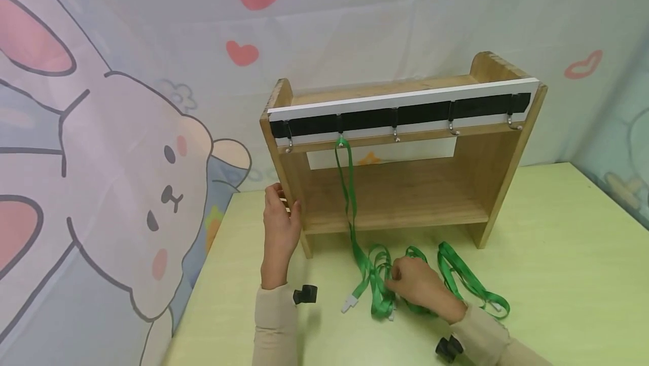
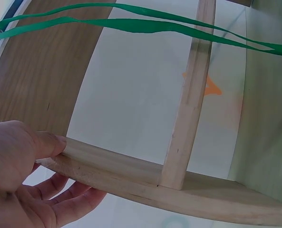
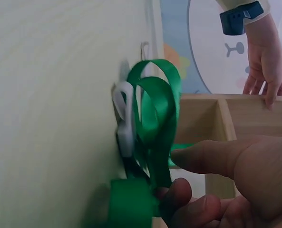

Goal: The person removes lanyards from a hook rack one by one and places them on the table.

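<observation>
A pale yellow-green tabletop (image 1: 558, 253) fills the lower part of the head view, and behind it hangs a light fabric backdrop (image 1: 116, 146) printed with a large cartoon rabbit, red hearts and red lips. No brand, label or readable writing shows anywhere.

On the tabletop stands an open-fronted light wooden shelf unit (image 1: 395, 197) with a white and black rail (image 1: 405, 110) along its top front edge that carries five small metal hooks. One green ribbon lanyard (image 1: 346, 186) hangs from the second hook from the left and runs down to the tabletop, where it ends in a white plastic clip (image 1: 350, 304).

The left hand (image 1: 280, 225) grips the shelf unit's left side panel, thumb on the front edge and fingers curled round the outer face; the left wrist view shows the thumb pressed on the board.

A tangled pile of green ribbon lanyards (image 1: 456, 276) lies on the tabletop just in front of the shelf unit. The right hand (image 1: 413, 287) rests in that pile, its fingers curled and pinching green ribbon beside a white clip, as the right wrist view shows.
</observation>
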The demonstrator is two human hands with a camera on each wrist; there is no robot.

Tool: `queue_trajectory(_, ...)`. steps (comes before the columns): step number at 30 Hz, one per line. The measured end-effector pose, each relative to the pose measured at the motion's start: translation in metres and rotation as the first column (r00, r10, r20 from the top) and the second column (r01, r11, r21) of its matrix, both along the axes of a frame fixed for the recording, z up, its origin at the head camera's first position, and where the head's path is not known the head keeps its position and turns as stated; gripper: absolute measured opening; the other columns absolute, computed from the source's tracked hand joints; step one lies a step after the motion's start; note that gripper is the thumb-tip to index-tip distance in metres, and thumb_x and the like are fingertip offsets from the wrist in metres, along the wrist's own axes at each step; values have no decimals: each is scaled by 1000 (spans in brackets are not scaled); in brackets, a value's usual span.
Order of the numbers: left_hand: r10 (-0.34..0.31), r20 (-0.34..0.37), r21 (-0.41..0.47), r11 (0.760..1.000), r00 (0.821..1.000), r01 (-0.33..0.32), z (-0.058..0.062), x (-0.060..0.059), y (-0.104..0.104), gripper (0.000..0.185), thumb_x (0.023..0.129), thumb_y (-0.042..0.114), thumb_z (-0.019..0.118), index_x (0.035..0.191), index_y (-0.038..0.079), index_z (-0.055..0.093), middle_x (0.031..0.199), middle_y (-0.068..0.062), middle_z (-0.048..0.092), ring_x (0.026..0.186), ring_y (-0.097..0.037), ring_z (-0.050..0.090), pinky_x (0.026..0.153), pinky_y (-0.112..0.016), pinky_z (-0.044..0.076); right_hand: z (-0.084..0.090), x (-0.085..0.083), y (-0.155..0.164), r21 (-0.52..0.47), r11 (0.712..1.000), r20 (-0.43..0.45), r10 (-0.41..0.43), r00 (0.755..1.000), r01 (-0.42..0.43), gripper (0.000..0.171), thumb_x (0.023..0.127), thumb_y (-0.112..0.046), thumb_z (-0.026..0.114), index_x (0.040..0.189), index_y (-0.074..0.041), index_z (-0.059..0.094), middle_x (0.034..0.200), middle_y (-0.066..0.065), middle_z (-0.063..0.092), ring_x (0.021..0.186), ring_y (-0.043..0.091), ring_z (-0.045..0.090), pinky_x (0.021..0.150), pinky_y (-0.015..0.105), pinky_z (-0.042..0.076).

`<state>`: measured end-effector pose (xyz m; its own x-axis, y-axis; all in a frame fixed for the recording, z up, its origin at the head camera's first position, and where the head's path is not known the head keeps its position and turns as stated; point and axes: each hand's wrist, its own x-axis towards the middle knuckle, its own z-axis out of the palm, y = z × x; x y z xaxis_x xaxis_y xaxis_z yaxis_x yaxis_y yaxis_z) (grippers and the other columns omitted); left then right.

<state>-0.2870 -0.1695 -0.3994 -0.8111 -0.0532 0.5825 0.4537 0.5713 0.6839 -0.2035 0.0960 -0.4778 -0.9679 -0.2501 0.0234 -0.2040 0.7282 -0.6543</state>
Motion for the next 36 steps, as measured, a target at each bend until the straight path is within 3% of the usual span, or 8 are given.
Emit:
queue_trajectory(10, -1, -3, -1, 1000, 1000, 1, 1, 1, 1, 40, 97, -5, 61, 129, -5, 38, 115, -28, 53, 91, -37, 60, 74, -48, 57, 10, -9, 13, 17, 999, -62, 43, 997, -42, 15, 94, -15, 70, 81, -6, 70, 55, -5, 49, 43, 5, 35, 43, 21, 30)
queue_trajectory(17, 4, -15, 0, 1000, 1000, -4, 1, 2, 2, 39, 96, -5, 61, 128, -5, 38, 114, -28, 53, 91, -37, 60, 74, -48, 57, 25, -22, 25, -54, 990, -147, 121, 982, -130, 14, 97, -12, 64, 98, -2, 74, 70, -3, 63, 51, 5, 46, 48, 25, 41)
queue_trajectory(25, 4, -16, 0, 1000, 1000, -4, 3, 1, 1, 39, 97, -4, 61, 128, -5, 38, 115, -28, 53, 91, -38, 60, 75, -49, 57, 45, -29, 26, -124, 989, -254, 50, 966, -84, 12, 97, -11, 66, 96, -2, 73, 80, -3, 66, 71, 11, 58, 62, 30, 49)
queue_trajectory(31, 5, -4, -1, 1000, 1000, -5, 2, 0, 0, 38, 98, -3, 61, 128, -5, 38, 115, -28, 52, 92, -37, 60, 76, -48, 57, 55, -32, 20, -218, 976, -276, -33, 961, -29, 13, 98, -9, 65, 101, 1, 72, 88, 4, 70, 78, 16, 64, 69, 33, 53)
queue_trajectory(36, 9, 9, 4, 1000, 1000, -9, 1, 1, 0, 39, 97, -3, 61, 129, -4, 38, 115, -28, 53, 93, -37, 60, 76, -48, 57, 63, -33, 15, -290, 956, -351, -65, 934, -42, 10, 97, -7, 66, 99, 0, 72, 87, 3, 71, 77, 16, 65, 70, 31, 54)
